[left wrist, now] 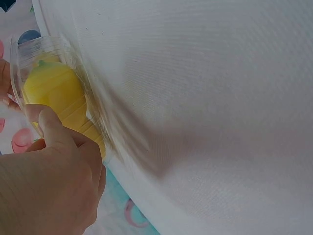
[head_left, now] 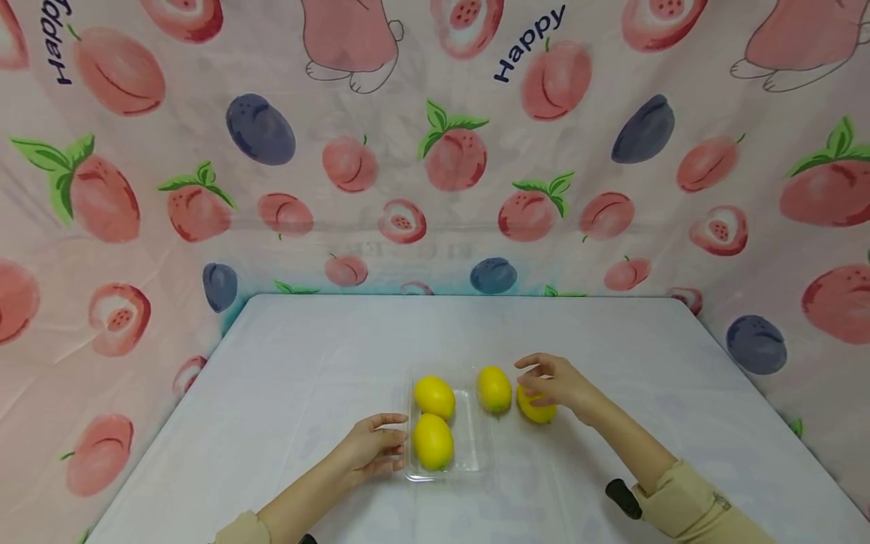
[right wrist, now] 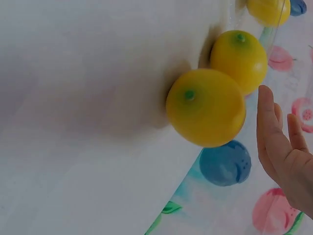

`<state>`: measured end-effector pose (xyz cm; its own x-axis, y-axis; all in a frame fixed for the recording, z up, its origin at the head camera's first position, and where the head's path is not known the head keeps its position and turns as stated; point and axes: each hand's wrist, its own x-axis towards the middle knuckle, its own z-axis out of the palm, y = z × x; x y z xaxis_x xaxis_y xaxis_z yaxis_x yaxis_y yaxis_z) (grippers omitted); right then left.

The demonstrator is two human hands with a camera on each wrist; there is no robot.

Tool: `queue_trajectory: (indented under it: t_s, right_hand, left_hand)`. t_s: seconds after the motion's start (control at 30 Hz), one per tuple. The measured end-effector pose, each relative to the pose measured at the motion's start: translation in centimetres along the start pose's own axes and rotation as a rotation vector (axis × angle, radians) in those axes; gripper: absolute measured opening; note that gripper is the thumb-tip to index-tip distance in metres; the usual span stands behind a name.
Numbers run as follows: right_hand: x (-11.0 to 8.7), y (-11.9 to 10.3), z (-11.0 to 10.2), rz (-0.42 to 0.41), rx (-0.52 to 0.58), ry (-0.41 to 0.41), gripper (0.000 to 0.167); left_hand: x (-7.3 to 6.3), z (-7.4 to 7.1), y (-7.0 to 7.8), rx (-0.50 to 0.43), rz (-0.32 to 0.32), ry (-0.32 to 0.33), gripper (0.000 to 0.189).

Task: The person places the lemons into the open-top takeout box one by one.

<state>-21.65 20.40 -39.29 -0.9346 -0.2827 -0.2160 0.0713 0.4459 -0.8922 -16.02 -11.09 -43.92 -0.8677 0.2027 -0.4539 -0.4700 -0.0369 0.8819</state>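
A clear plastic box (head_left: 469,438) holds two yellow lemons, the back lemon (head_left: 435,397) and the front lemon (head_left: 433,441), along its left side. My left hand (head_left: 372,452) rests its fingers against the box's left wall; the left wrist view shows this hand (left wrist: 66,169) beside the rim. Two more lemons lie on the table right of the box: a nearer one (head_left: 494,390) and an outer one (head_left: 537,408). Above the outer lemon hovers my right hand (head_left: 553,381), its fingers extended and partly covering it. In the right wrist view the hand (right wrist: 286,152) is apart from that lemon (right wrist: 205,107).
All of this stands on a white-covered table (head_left: 326,340). Behind and at the sides hangs a fruit-printed cloth (head_left: 408,166). A dark object (head_left: 622,499) sits at the right wrist by the sleeve cuff.
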Motion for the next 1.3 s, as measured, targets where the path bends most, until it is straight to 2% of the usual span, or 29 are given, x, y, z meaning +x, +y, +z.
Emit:
queue_trajectory:
  t_s: [0.3, 0.67, 1.1, 1.3]
  right_hand:
    - [0.3, 0.8, -1.3, 0.039, 0.012, 0.04, 0.044]
    - [0.3, 1.4, -2.8, 0.019, 0.013, 0.066, 0.044]
    - [1.0, 2.1, -3.2, 0.068, -0.065, 0.089, 0.043]
    - [1.3, 2.7, -3.0, 0.086, -0.13, 0.058, 0.043]
  left_hand:
    - [-0.1, -0.2, 0.0, 0.009, 0.002, -0.013, 0.04]
    - [0.1, -0.3, -0.1, 0.011, 0.004, -0.022, 0.04]
    - [0.0, -0.1, 0.1, 0.011, -0.001, -0.01, 0.04]
    - [0.1, -0.1, 0.0, 0.004, -0.007, -0.012, 0.04]
